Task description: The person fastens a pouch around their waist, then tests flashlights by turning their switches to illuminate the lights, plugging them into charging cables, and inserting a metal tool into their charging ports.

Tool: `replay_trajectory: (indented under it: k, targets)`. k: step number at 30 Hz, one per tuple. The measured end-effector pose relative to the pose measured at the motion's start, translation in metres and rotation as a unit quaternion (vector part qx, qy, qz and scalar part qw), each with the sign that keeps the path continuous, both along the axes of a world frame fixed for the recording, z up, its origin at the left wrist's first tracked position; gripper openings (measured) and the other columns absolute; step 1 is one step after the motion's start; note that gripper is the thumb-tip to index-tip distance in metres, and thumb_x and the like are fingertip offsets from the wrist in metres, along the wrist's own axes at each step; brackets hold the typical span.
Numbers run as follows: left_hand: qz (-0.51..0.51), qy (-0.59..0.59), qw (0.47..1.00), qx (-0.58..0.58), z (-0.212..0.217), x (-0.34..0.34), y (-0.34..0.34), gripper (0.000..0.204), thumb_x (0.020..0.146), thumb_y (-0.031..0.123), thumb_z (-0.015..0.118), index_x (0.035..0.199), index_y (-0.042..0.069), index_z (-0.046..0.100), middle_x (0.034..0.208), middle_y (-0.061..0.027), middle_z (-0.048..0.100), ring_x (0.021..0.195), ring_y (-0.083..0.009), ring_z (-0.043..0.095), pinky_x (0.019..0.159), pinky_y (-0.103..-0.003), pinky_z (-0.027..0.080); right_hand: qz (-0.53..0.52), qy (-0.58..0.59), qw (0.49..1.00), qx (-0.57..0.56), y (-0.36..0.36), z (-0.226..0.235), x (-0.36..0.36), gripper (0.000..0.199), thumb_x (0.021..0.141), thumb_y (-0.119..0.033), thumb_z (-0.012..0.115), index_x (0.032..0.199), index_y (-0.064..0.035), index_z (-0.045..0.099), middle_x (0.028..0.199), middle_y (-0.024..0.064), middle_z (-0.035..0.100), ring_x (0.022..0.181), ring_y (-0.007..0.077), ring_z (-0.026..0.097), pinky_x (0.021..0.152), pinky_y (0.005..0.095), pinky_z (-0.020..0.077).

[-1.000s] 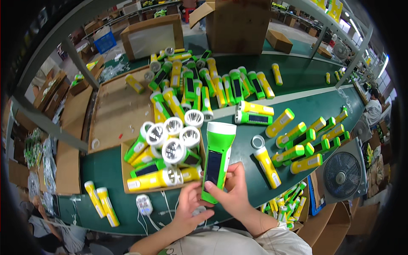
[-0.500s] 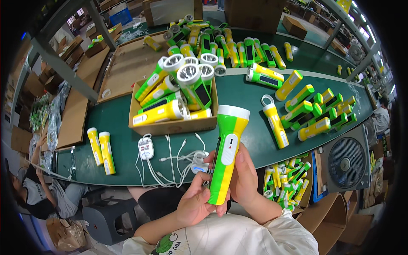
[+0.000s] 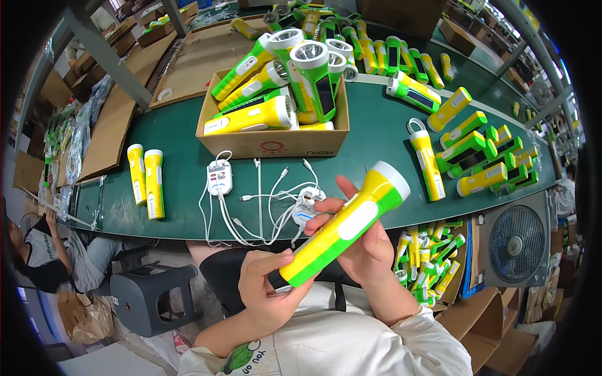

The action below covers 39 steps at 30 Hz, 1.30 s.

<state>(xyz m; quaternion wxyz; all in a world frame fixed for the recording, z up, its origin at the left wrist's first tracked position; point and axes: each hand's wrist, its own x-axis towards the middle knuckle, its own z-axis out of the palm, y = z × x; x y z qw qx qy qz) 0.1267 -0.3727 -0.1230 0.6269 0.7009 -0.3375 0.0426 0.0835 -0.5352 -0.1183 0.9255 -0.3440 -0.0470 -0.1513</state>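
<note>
While the left hand (image 3: 268, 285) is clenched around the tail end of a yellow-and-green flashlight (image 3: 338, 233), the right hand (image 3: 365, 247) lies behind the body, fingers spread and unclenched; whether it bears any weight cannot be told. The held item is tilted, its white-rimmed head up and to the right, in front of the near bench edge, with a white switch plate (no damage discernible at this angle) facing upward.

Below the bench, a grey stool (image 3: 150, 297) stands to the left, and a bin of flashlights (image 3: 433, 266) lies to the right, contents jumbled. Beside that bin stands a grey fan (image 3: 515, 244).

On the green bench (image 3: 373, 128), near the edge, are a white charging hub (image 3: 219, 178), loose white cables (image 3: 271, 216) and a round white device (image 3: 307, 202). Two slim flashlights (image 3: 154, 185) lie side by side at left.

Further back, a cardboard carton (image 3: 271, 146) holds flashlights, several with lenses upward. To its right, one unit with a white ring (image 3: 416, 126) at its end lies apart from a close group (image 3: 480, 160). A larger pile (image 3: 389, 57) occupies the far side.
</note>
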Motion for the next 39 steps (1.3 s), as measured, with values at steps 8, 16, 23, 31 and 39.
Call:
replay_trajectory:
  k: [8,16,23,31,39]
  targets:
    - [0.018,-0.15,0.988,0.008,0.003,0.013,0.004,0.054,0.053,-0.007,0.081,0.099,0.008,0.057,0.098,-0.009,0.052,0.074,-0.0194,0.053,0.059,-0.027,0.044,0.066,0.012,0.997,0.037,-0.005,-0.005,0.014,0.09,0.08,-0.051,0.064,0.146,-0.0099,0.018,0.136,0.0232,0.04,0.121,0.0373,0.048,0.102,0.0481,0.035]
    - [0.014,0.002,1.0,-0.025,-0.005,0.004,-0.008,0.052,0.054,-0.009,0.082,0.094,0.007,0.053,0.095,-0.0093,0.05,0.072,-0.0186,0.054,0.057,-0.027,0.046,0.026,-0.026,0.998,0.049,-0.002,-0.018,0.019,0.076,0.09,-0.056,0.043,0.147,-0.0155,0.014,0.136,0.024,0.042,0.116,0.0373,0.052,0.097,0.0525,0.0405]
    - [-0.188,0.592,0.76,-0.193,-0.005,0.003,-0.023,0.037,0.08,0.018,0.072,0.104,0.005,0.048,0.086,-0.0058,0.057,0.066,-0.0132,0.052,0.058,-0.027,0.041,0.006,-0.03,0.998,0.052,-0.003,-0.007,0.022,0.075,0.09,-0.055,0.045,0.145,-0.0137,0.015,0.129,0.0222,0.043,0.113,0.0357,0.053,0.093,0.0545,0.0449]
    - [-0.347,0.692,0.58,-0.255,-0.027,0.003,-0.024,0.049,0.088,0.049,0.055,0.109,0.004,0.052,0.08,-0.004,0.054,0.06,-0.009,0.043,0.054,-0.024,0.035,0.043,-0.051,0.992,0.109,-0.008,-0.013,0.018,0.07,0.093,-0.047,0.046,0.146,-0.013,0.016,0.123,0.0183,0.046,0.105,0.0309,0.056,0.088,0.0518,0.0475]
    - [-0.259,0.356,0.896,-0.06,0.033,0.03,-0.022,0.023,0.093,0.012,0.043,0.114,0.006,0.049,0.099,-0.0237,0.059,0.078,-0.0295,0.058,0.076,-0.038,0.047,-0.15,0.137,0.979,-0.012,-0.07,0.036,0.037,0.036,0.092,-0.03,0.055,0.113,-0.004,0.042,0.096,0.0137,0.057,0.073,0.0199,0.058,0.063,0.0325,0.0505]
